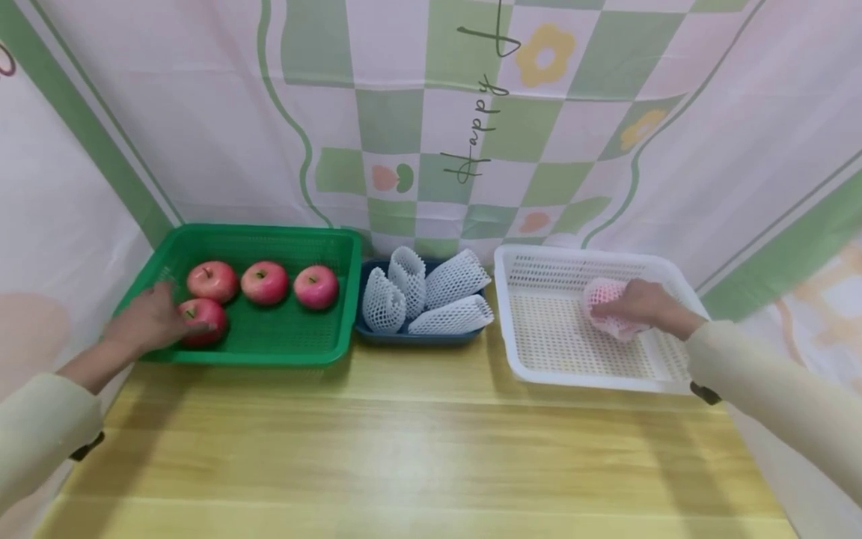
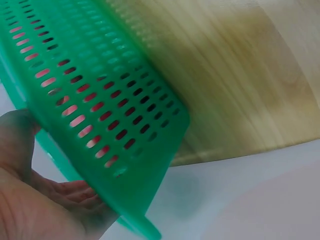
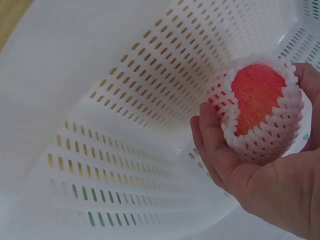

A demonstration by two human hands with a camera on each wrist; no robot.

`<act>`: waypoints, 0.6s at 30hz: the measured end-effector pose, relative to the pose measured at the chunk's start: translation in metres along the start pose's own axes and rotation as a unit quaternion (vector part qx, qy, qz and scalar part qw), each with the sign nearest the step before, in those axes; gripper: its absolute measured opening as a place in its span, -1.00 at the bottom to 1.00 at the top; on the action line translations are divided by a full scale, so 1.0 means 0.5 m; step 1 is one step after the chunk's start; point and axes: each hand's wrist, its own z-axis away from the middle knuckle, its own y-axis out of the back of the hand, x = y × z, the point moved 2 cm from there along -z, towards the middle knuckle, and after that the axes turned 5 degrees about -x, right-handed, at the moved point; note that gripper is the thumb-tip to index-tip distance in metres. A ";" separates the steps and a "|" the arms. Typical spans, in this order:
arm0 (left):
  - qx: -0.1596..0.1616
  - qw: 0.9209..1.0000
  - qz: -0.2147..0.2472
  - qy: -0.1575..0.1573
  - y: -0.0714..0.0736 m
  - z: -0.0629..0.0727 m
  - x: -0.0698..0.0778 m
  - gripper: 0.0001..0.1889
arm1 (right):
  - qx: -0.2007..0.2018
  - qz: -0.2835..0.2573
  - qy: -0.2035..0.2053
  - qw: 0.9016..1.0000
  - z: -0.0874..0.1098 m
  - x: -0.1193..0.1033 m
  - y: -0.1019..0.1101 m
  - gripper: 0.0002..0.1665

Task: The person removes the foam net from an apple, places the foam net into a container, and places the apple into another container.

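Observation:
My left hand (image 1: pixel 144 322) reaches over the left side of a green basket (image 1: pixel 269 359). Its thumb and fingers are around the nearest apple (image 1: pixel 210 318), a red one; in the left wrist view the basket wall hides most of that apple. Three more apples, a left one (image 1: pixel 212 281), a middle one (image 1: pixel 265 283) and a right one (image 1: pixel 316 287), lie behind and beside it. Inside a white basket (image 1: pixel 539 378) at the right, my right hand (image 1: pixel 640 303) grips an apple wrapped in a white foam net (image 3: pixel 272 135). Red skin shows through the net's opening.
Between the two baskets stands a small dark blue tray (image 1: pixel 420 339) with several white foam net sleeves (image 1: pixel 458 281) in it. All three sit along the back of a wooden table (image 1: pixel 417 442), against a checked cloth (image 1: pixel 458 127).

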 end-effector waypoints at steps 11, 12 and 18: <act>0.003 1.000 0.024 0.001 0.025 0.002 0.028 0.22 | 0.040 0.024 0.020 0.999 0.029 -0.029 0.018 -0.21; 0.005 1.000 0.028 -0.002 0.027 0.003 0.035 0.23 | 0.042 0.023 0.019 0.999 0.030 -0.031 0.019 -0.17; 0.016 0.998 0.044 -0.037 0.033 0.008 0.082 0.17 | 0.044 0.005 0.027 0.999 0.038 -0.039 0.029 0.02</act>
